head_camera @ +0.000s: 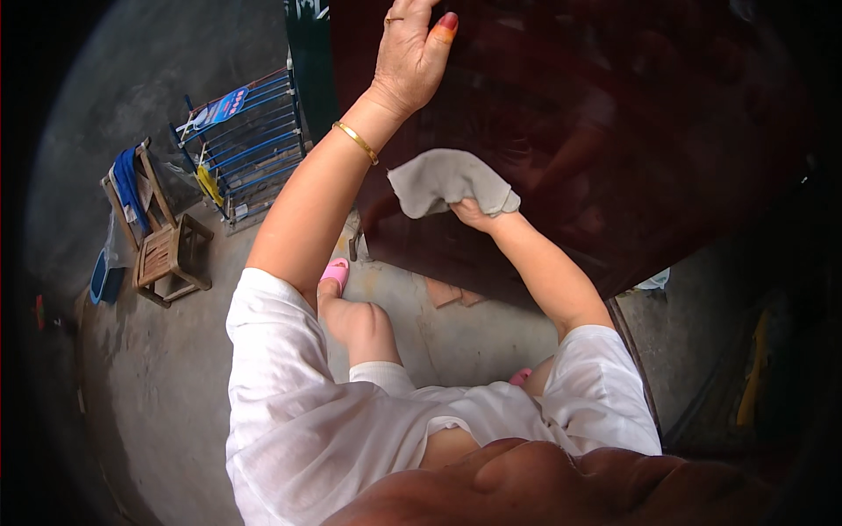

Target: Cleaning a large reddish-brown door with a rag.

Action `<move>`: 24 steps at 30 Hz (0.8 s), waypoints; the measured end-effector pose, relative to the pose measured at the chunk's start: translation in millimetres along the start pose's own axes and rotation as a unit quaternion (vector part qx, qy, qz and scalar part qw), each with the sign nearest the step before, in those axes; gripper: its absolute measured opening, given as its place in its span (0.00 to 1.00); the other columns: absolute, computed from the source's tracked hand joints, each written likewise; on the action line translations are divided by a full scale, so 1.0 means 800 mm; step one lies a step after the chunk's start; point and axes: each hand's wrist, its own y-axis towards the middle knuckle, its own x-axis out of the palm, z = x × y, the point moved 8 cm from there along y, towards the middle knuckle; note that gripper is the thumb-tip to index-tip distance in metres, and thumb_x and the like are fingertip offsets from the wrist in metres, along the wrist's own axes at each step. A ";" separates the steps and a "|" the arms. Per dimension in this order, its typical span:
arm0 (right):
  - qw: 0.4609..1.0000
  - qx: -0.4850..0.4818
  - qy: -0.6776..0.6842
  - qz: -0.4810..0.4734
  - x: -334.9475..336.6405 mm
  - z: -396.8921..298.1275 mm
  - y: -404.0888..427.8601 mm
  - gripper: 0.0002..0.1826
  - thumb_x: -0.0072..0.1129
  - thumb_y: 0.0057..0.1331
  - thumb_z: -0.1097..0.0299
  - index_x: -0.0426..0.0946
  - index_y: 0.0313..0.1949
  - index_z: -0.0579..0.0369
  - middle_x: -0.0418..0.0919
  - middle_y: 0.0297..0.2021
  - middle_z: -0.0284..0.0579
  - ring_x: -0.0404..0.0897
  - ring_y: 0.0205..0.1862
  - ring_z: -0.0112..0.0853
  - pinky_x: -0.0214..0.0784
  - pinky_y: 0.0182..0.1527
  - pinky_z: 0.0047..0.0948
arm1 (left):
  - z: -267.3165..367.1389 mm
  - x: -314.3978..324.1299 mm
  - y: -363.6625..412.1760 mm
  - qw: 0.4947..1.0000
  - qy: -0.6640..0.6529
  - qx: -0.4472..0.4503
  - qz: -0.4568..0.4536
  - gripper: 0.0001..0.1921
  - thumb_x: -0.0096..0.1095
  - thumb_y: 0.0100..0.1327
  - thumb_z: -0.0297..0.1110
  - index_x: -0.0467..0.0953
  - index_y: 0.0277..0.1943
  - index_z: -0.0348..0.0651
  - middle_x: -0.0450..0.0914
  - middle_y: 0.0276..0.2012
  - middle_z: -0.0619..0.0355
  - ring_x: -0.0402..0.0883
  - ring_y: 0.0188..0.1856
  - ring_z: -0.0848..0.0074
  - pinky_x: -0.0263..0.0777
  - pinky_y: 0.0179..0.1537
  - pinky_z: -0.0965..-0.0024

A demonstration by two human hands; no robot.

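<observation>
A grey cloth [454, 177] lies over most of my right hand [468, 209], with only the thumb side and wrist uncovered. Under or beside it is a large, glossy dark-red panel [625, 151] that reflects an arm; how firmly the cloth touches it I cannot tell. My left hand [411, 56] is stretched out at the top of the view, near the panel's left edge. Its thumb, with a reddish-orange nail, stands away from the fingers, whose tips are cut off by the frame. Nothing shows in that hand. A gold bangle [356, 142] circles the left wrist.
To the left, a wooden chair [161, 253] carries a blue cloth [129, 187]. Behind it stands a blue metal rack [256, 148] with a blue hand fan [223, 108]. A blue basin [106, 276] is beside the chair. Bricks [444, 292] lie on the concrete floor beneath the panel.
</observation>
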 end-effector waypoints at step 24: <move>0.723 -0.163 -0.610 0.279 -0.431 -0.324 0.176 0.23 0.51 0.66 0.60 0.71 0.58 0.56 0.73 0.57 0.60 0.69 0.62 0.51 0.58 0.66 0.44 | 0.031 0.085 0.017 0.974 0.206 0.080 0.047 0.40 0.62 0.61 0.34 0.51 0.74 0.43 0.49 0.75 0.44 0.42 0.78 0.55 0.34 0.74 0.46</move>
